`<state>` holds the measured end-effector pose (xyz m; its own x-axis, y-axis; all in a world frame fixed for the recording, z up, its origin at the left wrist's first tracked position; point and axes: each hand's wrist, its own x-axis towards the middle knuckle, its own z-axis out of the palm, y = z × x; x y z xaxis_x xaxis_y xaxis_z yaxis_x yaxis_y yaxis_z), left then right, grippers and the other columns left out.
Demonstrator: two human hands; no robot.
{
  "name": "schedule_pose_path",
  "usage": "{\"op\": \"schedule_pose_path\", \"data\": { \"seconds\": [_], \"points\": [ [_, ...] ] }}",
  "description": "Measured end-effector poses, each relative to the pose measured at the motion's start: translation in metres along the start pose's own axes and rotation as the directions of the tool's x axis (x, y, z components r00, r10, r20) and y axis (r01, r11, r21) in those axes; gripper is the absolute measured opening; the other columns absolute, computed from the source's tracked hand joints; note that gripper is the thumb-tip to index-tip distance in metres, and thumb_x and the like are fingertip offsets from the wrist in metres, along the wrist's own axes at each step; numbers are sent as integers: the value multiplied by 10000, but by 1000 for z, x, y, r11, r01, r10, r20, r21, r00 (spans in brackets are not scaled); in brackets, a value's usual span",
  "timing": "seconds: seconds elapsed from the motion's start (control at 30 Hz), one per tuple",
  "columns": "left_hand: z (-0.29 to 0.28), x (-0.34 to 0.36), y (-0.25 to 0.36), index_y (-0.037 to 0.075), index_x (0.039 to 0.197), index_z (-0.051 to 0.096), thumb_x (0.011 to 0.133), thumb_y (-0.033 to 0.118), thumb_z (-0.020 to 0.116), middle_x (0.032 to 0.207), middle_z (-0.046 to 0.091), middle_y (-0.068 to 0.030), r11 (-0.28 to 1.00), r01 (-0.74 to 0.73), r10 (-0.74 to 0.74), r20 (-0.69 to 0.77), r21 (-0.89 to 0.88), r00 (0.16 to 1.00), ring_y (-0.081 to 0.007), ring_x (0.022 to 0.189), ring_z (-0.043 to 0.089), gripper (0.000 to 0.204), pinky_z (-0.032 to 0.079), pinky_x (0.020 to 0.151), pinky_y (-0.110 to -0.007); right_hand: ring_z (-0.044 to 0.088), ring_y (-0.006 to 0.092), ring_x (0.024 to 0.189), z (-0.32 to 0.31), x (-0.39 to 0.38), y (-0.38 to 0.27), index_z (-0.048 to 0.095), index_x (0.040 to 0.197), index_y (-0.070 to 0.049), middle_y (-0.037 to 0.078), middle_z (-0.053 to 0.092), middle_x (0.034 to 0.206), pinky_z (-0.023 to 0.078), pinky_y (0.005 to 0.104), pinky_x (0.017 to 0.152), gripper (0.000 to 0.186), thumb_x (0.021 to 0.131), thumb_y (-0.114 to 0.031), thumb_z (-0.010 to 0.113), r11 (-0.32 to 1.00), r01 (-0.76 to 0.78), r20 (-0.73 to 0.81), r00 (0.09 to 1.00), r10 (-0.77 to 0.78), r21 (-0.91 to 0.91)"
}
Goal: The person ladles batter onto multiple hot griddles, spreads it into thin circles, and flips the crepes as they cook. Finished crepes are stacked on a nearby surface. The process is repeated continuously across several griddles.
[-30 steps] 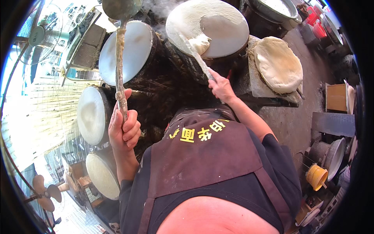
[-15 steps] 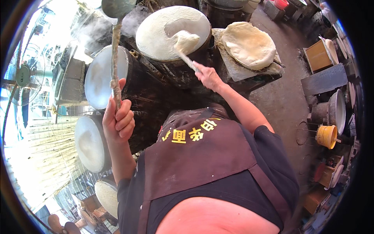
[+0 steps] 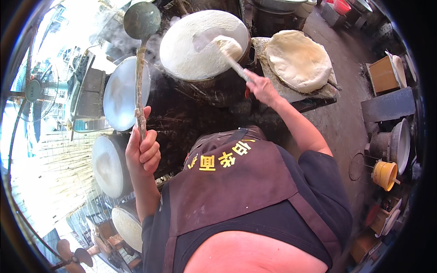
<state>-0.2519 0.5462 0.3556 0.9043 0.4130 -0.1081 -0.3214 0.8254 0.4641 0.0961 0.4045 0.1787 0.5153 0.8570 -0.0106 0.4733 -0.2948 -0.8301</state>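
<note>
My left hand (image 3: 144, 152) is closed round the crusted handle of a long ladle (image 3: 141, 20), held upright left of the large round griddle (image 3: 184, 52). My right hand (image 3: 262, 89) grips a pale stick (image 3: 239, 68), whose far end meets a soft lump of dough (image 3: 227, 47) at the griddle's right. A thin white coating covers most of that surface around a greyish middle. Right of it, a thick, pale round of dough (image 3: 298, 61) rests on a floury board (image 3: 328, 91).
More round griddles (image 3: 119, 98) stand along my left, with steam rising nearby. Two fans (image 3: 33, 93) are at the far left. On the right are a wooden box (image 3: 382, 75), a metal pot (image 3: 396, 145), a yellow bucket (image 3: 383, 175) and the floor.
My right hand and stick have swept the lump to the griddle's right side, and the coating covers more of it. The view has shifted; my left hand still holds the ladle upright.
</note>
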Motion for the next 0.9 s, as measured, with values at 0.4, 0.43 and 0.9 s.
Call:
{"op": "schedule_pose_path", "data": {
  "seconds": [0.4, 0.43, 0.9],
  "points": [
    [28, 41, -28, 127, 1502, 58, 1042, 283, 296, 669, 355, -13, 996, -84, 82, -126, -11, 989, -44, 424, 332, 541, 347, 306, -158, 615, 400, 903, -58, 57, 51, 492, 1317, -103, 255, 631, 965, 494, 453, 779, 451, 874, -131, 570, 976, 174, -9, 984, -177, -129],
    [30, 43, -29, 126, 1502, 58, 1042, 283, 295, 668, 355, -12, 996, -88, 86, -132, -13, 988, -44, 426, 335, 541, 349, 307, -158, 615, 403, 891, -55, 56, 63, 480, 1329, -122, 252, 634, 932, 496, 461, 766, 472, 867, -132, 578, 945, 287, 48, 958, -283, -158],
    [49, 64, -43, 95, 1496, 87, 1044, 286, 283, 674, 356, -12, 998, -65, 59, -209, -24, 976, -40, 429, 341, 529, 350, 311, -159, 608, 374, 1033, -50, 108, 41, 479, 1334, -70, 262, 589, 1149, 490, 384, 897, 461, 882, -96, 567, 968, 252, -63, 966, -252, -20]
  ]
}}
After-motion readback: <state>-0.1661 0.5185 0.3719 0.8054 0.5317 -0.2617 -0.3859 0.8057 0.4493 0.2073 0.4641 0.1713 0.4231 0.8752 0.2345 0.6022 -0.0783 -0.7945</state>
